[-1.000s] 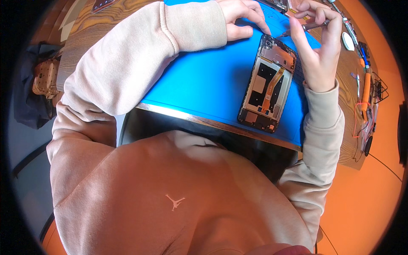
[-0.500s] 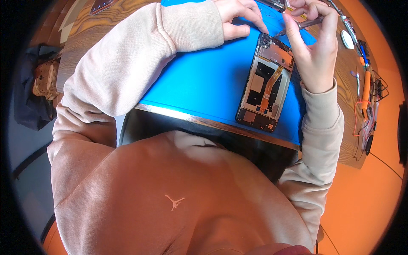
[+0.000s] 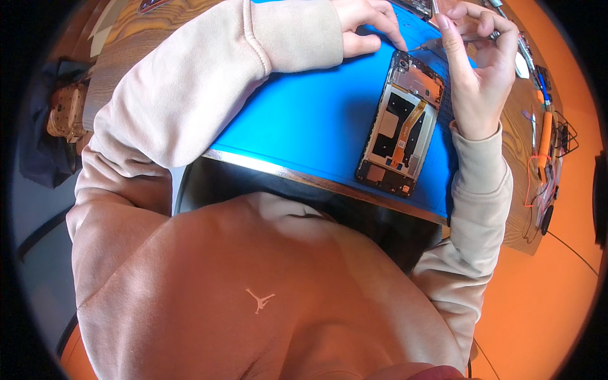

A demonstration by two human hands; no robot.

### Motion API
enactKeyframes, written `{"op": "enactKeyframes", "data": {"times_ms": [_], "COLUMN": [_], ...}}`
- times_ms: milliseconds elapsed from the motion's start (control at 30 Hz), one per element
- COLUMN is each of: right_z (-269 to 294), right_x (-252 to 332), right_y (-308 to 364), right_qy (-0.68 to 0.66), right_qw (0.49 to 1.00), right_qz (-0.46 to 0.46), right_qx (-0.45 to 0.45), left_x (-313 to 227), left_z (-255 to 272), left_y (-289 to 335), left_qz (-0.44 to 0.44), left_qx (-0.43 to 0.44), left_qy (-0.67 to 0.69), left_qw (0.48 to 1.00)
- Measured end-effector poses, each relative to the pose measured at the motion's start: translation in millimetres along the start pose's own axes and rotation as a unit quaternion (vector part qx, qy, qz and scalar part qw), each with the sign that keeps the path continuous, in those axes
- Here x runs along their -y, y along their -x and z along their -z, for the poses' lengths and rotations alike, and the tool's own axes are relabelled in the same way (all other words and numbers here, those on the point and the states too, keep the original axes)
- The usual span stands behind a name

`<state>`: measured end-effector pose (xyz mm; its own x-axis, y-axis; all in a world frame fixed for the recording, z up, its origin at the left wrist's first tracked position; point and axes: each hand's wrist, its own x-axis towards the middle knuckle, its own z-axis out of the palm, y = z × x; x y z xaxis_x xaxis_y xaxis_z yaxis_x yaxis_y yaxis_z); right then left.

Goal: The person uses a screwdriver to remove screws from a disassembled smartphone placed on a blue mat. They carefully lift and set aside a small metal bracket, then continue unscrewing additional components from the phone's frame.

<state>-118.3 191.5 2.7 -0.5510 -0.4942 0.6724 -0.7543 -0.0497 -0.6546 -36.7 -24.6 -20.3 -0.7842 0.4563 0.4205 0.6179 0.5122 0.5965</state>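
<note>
An opened smartphone (image 3: pixel 408 126) lies on the blue work mat (image 3: pixel 297 120), its inside facing up, with an orange-brown flex cable running down its middle. At its top edge, the index fingertip of my left hand (image 3: pixel 370 25) presses down; the thumb is apart and nothing shows between the fingers. My right hand (image 3: pixel 484 79) is closed around a slim dark tool that looks like a screwdriver (image 3: pixel 434 44). Its pointed end reaches left, close to my left fingertip. What the tip touches is too small to make out.
Another dark phone part (image 3: pixel 415 6) lies at the mat's far edge. Along the wooden table's (image 3: pixel 516 158) right side are an orange-handled tool (image 3: pixel 546 139), a white oval piece (image 3: pixel 521 65), cables and small tools. A bag (image 3: pixel 68 114) sits beyond the left edge.
The view has shifted slightly, so phone and left hand appear a little further right. My right hand has turned, and its fingers sit differently around the tool.
</note>
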Motion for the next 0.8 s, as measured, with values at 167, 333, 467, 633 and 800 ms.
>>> {"op": "enactKeyframes", "data": {"times_ms": [167,333,467,633,800], "right_z": [0.2,-1.4,-2.1,-5.1,-9.0], "right_x": [0.1,-1.5,0.5,4.2,1.9], "right_y": [0.5,-0.1,-0.9,1.2,-1.8], "right_qy": [0.036,0.036,-0.003,-0.036,-0.075], "right_qw": [0.999,0.999,1.0,0.999,0.995], "right_qz": [0.01,0.022,0.01,-0.022,-0.013], "right_qx": [0.019,0.021,0.011,-0.005,-0.058], "left_x": [-0.5,-5.6,-8.3,-4.3,-4.9], "left_z": [-0.3,1.3,-0.1,-0.8,0.1], "left_y": [0.2,0.0,-3.0,-8.5,-7.8], "left_qz": [-0.01,0.006,0.018,0.028,0.034], "left_qx": [-0.007,-0.008,-0.011,-0.014,-0.034], "left_qy": [-0.003,0.007,0.001,0.04,0.014], "left_qw": [1.0,1.0,1.0,0.999,0.999]}}
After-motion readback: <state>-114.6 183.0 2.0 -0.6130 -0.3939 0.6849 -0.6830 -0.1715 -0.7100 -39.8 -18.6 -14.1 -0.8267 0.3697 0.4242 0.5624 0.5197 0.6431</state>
